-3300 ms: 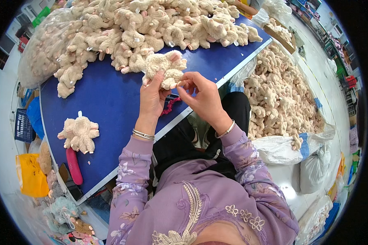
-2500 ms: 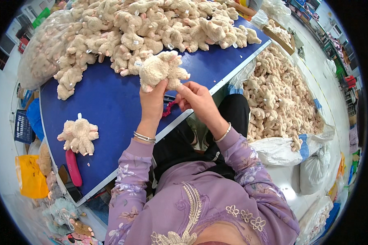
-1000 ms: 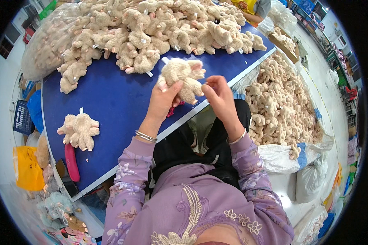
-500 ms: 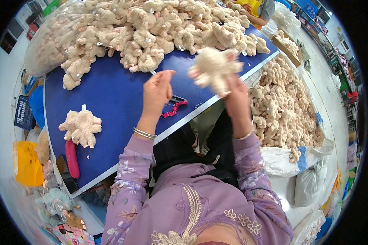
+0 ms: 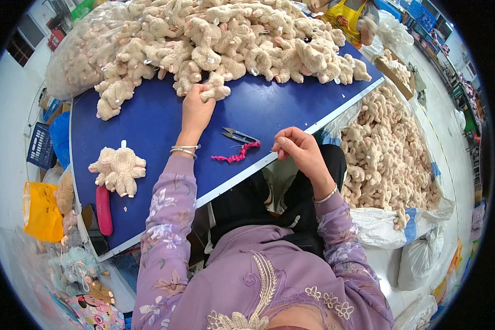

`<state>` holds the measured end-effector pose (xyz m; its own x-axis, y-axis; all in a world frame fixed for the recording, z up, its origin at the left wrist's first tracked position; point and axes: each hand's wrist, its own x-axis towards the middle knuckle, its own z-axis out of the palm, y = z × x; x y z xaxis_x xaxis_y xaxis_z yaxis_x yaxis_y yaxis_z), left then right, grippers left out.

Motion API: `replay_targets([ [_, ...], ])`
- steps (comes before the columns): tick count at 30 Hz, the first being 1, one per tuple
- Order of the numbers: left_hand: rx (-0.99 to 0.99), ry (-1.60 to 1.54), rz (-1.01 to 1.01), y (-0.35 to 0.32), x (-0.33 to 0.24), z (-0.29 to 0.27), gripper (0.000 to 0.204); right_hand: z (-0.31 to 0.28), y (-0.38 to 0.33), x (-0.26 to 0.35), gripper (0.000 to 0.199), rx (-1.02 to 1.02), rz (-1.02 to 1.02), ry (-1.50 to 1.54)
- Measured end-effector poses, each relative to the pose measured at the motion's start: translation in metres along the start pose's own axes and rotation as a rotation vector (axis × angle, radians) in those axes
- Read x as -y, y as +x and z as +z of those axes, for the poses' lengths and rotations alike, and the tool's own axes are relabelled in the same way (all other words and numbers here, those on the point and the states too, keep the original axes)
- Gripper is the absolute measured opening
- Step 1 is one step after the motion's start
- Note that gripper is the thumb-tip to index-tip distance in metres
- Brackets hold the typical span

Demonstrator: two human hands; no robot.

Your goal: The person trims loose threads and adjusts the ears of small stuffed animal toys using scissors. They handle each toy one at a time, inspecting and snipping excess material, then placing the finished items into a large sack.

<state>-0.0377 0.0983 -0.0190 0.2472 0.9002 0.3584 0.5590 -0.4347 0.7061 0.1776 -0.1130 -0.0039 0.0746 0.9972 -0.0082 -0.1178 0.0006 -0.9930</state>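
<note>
My left hand (image 5: 197,113) is closed on a cream plush toy (image 5: 216,89) at the near edge of a large heap of similar plush toys (image 5: 247,41). My right hand (image 5: 302,151) hovers by the table's near edge, fingers curled in loosely, and no object shows in it. Between the two hands, thread snips (image 5: 240,135) lie on the blue table (image 5: 165,129), touching or close to a twisted pink band (image 5: 236,154). Apart from the heap, on the left, a single cream plush toy (image 5: 119,169) lies with its white tag upward.
A pink elongated case (image 5: 104,212) lies beside the lone toy. Right of the table, a big open sack (image 5: 388,220) is full of plush toys. A bagged pile (image 5: 85,60) stands far left. Across the table is a person in a yellow apron (image 5: 344,16).
The plush toy has left my right hand, which has come down toward the table edge. My left hand has reached forward and taken hold of a toy from the heap.
</note>
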Motion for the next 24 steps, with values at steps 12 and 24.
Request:
replay_targets([
  [12, 0.392, -1.291, -0.3, -0.054, -0.075, -0.013, 0.025, 0.029, 0.019, 0.03, 0.045, -0.034, -0.151, 0.028],
  [24, 0.283, -1.292, -0.238, -0.067, -0.086, 0.006, 0.034, 0.027, 0.024, 0.016, 0.02, -0.267, -0.152, -0.129],
])
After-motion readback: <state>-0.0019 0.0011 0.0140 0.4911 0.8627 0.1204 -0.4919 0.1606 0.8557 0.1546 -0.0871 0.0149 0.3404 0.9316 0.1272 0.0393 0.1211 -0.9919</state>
